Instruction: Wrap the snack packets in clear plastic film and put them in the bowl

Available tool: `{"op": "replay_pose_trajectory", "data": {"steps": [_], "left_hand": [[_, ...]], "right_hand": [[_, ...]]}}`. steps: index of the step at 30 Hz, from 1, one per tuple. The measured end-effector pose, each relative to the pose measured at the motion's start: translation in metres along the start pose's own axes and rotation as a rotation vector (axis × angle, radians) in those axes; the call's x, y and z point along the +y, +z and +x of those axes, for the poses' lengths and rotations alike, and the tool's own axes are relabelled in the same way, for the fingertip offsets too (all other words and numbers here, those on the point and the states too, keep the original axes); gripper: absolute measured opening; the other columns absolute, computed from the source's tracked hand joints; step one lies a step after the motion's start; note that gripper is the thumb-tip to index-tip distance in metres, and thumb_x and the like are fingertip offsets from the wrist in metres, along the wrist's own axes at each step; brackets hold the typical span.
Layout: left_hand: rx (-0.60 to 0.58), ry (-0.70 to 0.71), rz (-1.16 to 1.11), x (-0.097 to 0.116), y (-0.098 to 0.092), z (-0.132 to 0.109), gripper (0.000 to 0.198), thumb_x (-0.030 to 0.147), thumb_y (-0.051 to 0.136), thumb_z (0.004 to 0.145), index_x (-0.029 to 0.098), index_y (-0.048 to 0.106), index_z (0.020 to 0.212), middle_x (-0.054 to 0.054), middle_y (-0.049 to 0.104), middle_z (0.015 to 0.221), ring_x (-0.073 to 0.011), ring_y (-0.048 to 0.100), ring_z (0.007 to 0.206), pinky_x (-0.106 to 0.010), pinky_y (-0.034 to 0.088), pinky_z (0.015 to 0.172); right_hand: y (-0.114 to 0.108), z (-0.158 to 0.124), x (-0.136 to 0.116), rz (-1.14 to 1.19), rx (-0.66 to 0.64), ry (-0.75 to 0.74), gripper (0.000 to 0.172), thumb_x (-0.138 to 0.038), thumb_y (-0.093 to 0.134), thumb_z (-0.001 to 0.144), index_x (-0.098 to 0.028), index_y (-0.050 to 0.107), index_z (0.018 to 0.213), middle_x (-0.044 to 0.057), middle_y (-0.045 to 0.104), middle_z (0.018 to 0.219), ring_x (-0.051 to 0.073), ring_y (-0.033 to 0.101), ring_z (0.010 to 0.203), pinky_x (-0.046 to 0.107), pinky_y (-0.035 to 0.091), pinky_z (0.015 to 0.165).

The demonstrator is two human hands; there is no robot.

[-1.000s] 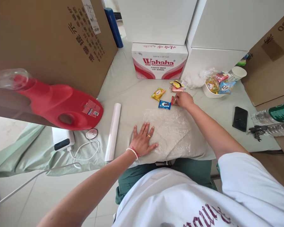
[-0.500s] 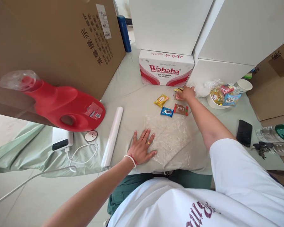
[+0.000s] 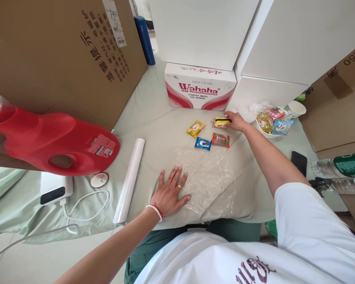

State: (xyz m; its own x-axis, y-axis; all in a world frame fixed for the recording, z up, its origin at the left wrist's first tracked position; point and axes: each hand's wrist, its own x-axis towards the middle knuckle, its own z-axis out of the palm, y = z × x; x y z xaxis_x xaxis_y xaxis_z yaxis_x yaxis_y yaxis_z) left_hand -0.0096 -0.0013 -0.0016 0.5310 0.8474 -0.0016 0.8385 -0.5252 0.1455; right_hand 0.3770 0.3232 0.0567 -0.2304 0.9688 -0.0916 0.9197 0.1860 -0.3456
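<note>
My left hand [image 3: 169,192] lies flat with fingers spread, on the left edge of a clear plastic sheet [image 3: 208,181] on the cloth. My right hand [image 3: 236,121] reaches to the back, its fingers closed on the right end of a small yellow-and-black snack packet [image 3: 221,122]. Just in front of it is a brown-and-red snack packet [image 3: 220,139]. To the left lie a yellow snack packet [image 3: 195,128] and a blue snack packet [image 3: 202,143].
A Wahaha carton [image 3: 199,88] stands behind the packets. A white bowl of snacks [image 3: 268,134], a phone [image 3: 298,162] and plastic bottles [image 3: 340,166] are at right. At left are a white roll [image 3: 129,179], a red jug [image 3: 62,142] and a power bank [image 3: 56,188].
My right hand has shifted at the yellow-and-black packet, which now shows more fully in front of the carton. My left hand stays flat on the sheet. The view has turned slightly.
</note>
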Motion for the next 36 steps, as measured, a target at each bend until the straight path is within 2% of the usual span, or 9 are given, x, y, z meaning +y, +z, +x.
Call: {"op": "replay_pose_trajectory", "data": {"steps": [4,10,17,19,22,25,28,32,36], "left_hand": [[-0.010,-0.007,-0.031,0.000,-0.002,0.001,0.084,0.070,0.046,0.098,0.019,0.038,0.165,-0.021,0.024,0.174,-0.0379,0.027,0.161,-0.068,0.000,0.129],[-0.026,-0.020,-0.046,0.001,-0.004,0.002,0.085,0.068,0.049,0.098,0.017,0.038,0.165,-0.022,0.023,0.175,-0.0393,0.026,0.162,-0.069,0.002,0.129],[0.024,-0.018,-0.055,-0.001,0.003,0.002,0.104,0.079,0.047,0.094,0.011,0.024,0.168,-0.024,0.029,0.172,-0.0391,0.029,0.160,-0.067,0.005,0.130],[0.041,-0.032,-0.071,-0.002,0.006,0.003,0.111,0.083,0.044,0.092,0.007,0.015,0.169,-0.025,0.029,0.172,-0.0387,0.029,0.161,-0.065,0.003,0.131],[0.037,-0.042,-0.090,-0.001,0.007,0.003,0.117,0.085,0.042,0.091,0.006,0.009,0.170,-0.025,0.026,0.173,-0.0387,0.025,0.162,-0.064,-0.001,0.131],[0.026,-0.042,-0.085,0.000,0.007,0.003,0.118,0.085,0.044,0.090,0.006,0.007,0.170,-0.026,0.026,0.173,-0.0401,0.025,0.162,-0.064,0.001,0.131],[0.035,-0.038,-0.071,0.001,0.006,0.003,0.119,0.084,0.047,0.089,0.005,0.008,0.170,-0.026,0.027,0.172,-0.0423,0.026,0.161,-0.065,0.005,0.131],[0.047,-0.037,-0.050,0.001,0.006,0.003,0.117,0.083,0.046,0.090,0.005,0.010,0.170,-0.026,0.027,0.172,-0.0417,0.027,0.161,-0.065,0.006,0.131],[0.049,-0.035,-0.035,0.000,0.007,0.004,0.114,0.083,0.044,0.091,0.006,0.014,0.169,-0.025,0.029,0.172,-0.0401,0.028,0.161,-0.064,0.006,0.131]], "right_hand": [[0.009,0.006,-0.015,-0.292,-0.134,0.057,0.102,-0.051,0.086,0.072,-0.019,0.044,0.159,0.022,0.054,0.152,0.046,0.043,0.139,0.056,0.040,0.111],[0.024,-0.007,-0.029,-0.362,-0.050,0.026,0.069,-0.049,0.074,0.083,-0.015,0.060,0.141,0.022,0.061,0.137,0.045,0.043,0.136,0.057,0.035,0.113],[-0.007,-0.082,-0.040,-0.250,0.157,0.195,0.055,-0.037,0.069,0.081,-0.012,0.063,0.130,0.021,0.067,0.123,0.041,0.054,0.120,0.050,0.045,0.102],[-0.018,-0.109,-0.055,-0.125,0.162,0.125,0.051,-0.039,0.069,0.082,-0.014,0.063,0.126,0.016,0.069,0.117,0.036,0.059,0.111,0.045,0.047,0.097],[-0.019,-0.149,-0.090,0.054,0.007,-0.138,0.044,-0.039,0.069,0.081,-0.018,0.065,0.120,0.009,0.072,0.110,0.029,0.063,0.098,0.037,0.048,0.089],[0.003,-0.183,-0.131,0.083,-0.215,-0.365,0.035,-0.035,0.070,0.080,-0.019,0.068,0.111,0.007,0.073,0.104,0.027,0.064,0.095,0.036,0.047,0.091],[0.040,-0.204,-0.161,-0.026,-0.322,-0.367,0.036,-0.038,0.074,0.081,-0.019,0.069,0.112,0.010,0.073,0.107,0.032,0.063,0.105,0.039,0.045,0.097],[0.077,-0.217,-0.170,-0.121,-0.282,-0.252,0.060,-0.043,0.079,0.083,-0.019,0.063,0.136,0.017,0.068,0.127,0.038,0.056,0.124,0.046,0.043,0.104],[0.079,-0.225,-0.155,-0.036,-0.211,-0.218,0.067,-0.045,0.078,0.086,-0.020,0.057,0.145,0.016,0.065,0.133,0.036,0.055,0.128,0.045,0.043,0.106]]}}
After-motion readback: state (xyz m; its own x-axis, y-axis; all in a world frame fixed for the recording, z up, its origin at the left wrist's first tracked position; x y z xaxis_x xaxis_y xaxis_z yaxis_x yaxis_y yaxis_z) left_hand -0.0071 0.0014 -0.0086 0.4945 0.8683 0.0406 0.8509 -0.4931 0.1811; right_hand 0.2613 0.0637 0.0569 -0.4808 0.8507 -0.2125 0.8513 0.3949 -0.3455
